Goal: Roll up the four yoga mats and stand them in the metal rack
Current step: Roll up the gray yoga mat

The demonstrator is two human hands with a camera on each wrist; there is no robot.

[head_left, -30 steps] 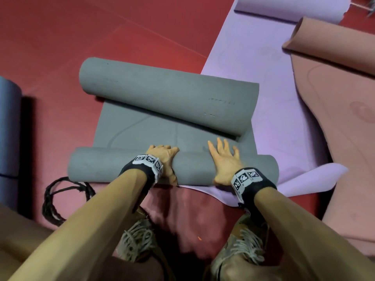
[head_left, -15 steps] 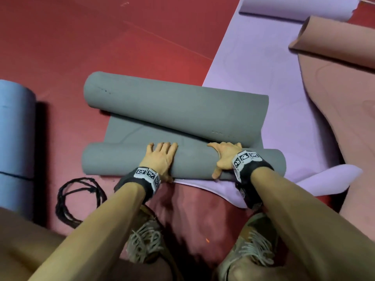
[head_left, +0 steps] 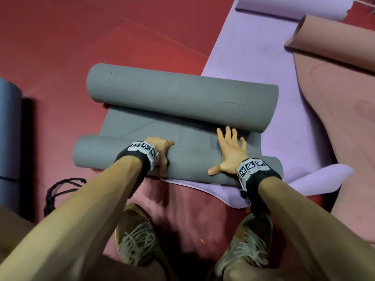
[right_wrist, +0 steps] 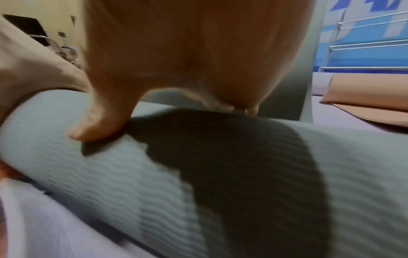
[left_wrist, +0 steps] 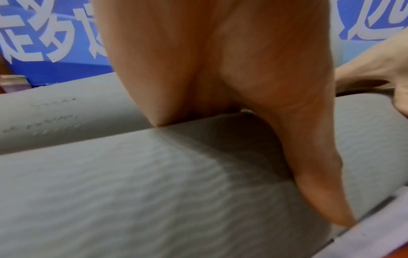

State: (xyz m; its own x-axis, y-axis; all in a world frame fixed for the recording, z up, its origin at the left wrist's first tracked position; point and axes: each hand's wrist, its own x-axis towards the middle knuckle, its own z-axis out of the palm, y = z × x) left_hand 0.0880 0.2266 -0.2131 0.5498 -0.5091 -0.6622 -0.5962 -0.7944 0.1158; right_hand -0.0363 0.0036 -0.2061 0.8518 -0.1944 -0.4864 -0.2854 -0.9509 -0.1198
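Observation:
A grey yoga mat (head_left: pixel 142 126) lies on the red floor, curled into a thick far roll (head_left: pixel 182 96) and a thinner near roll (head_left: pixel 192 165). My left hand (head_left: pixel 161 153) grips the near roll left of its middle, fingers curled over its top and thumb down its near side. My right hand (head_left: pixel 231 151) lies flat on the same roll, fingers straight and spread towards the far roll. The left wrist view shows the left hand (left_wrist: pixel 243 87) on the ribbed grey roll (left_wrist: pixel 132 192). In the right wrist view the right hand (right_wrist: pixel 187 61) presses on the roll (right_wrist: pixel 110 174).
A purple mat (head_left: pixel 253 57) lies partly under the grey one, with a pink mat (head_left: pixel 345 118) to its right, both curled at the far end. A rolled blue mat (head_left: pixel 8 128) lies far left. A black cord (head_left: pixel 58 189) and my shoes (head_left: pixel 138 236) are near. White metal rails (right_wrist: pixel 364 43) stand beyond.
Half a second ago the left hand lay flat and the right curled over the near roll. Now the left curls over it and the right lies flat.

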